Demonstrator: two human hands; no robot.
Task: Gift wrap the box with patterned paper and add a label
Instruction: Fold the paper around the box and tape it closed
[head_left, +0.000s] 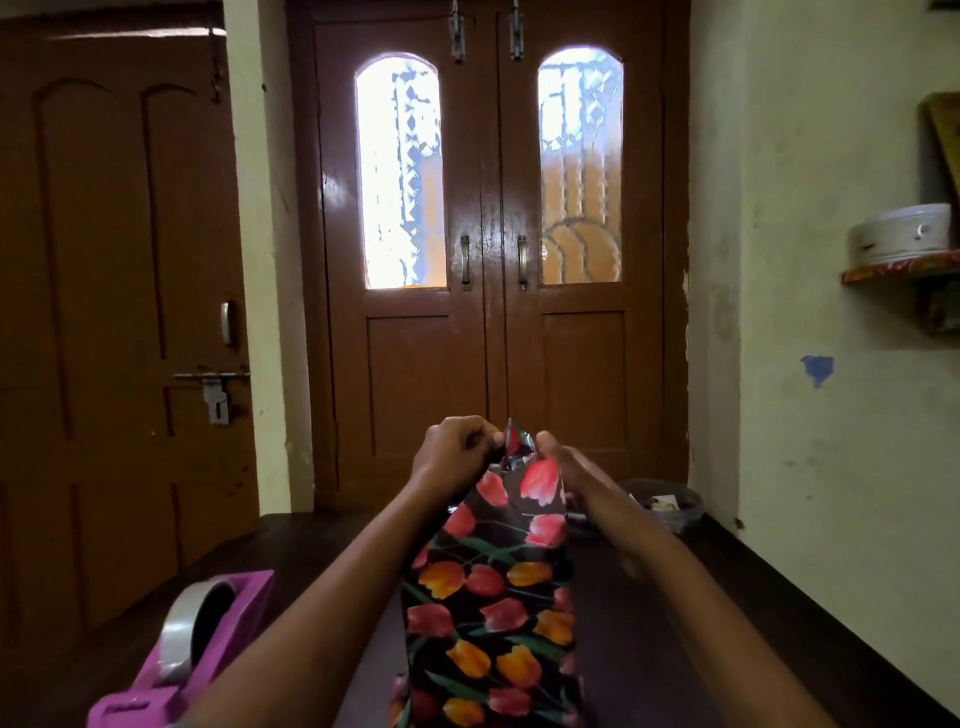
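Note:
A long box (491, 608) wrapped in black paper with red and orange tulips lies lengthwise on the dark table, running away from me. At its far end a folded paper flap (517, 447) sticks up. My left hand (454, 457) pinches this flap from the left with closed fingers. From the right, my right hand (563, 467) pinches the same flap and rests along the box's far edge. No label is visible.
A pink tape dispenser (192, 654) with a grey tape roll stands at the near left of the dark wooden table (675, 623). A dark bowl (667, 501) with small items sits at the far right. Brown doors stand behind; a wall shelf (898, 270) is on the right.

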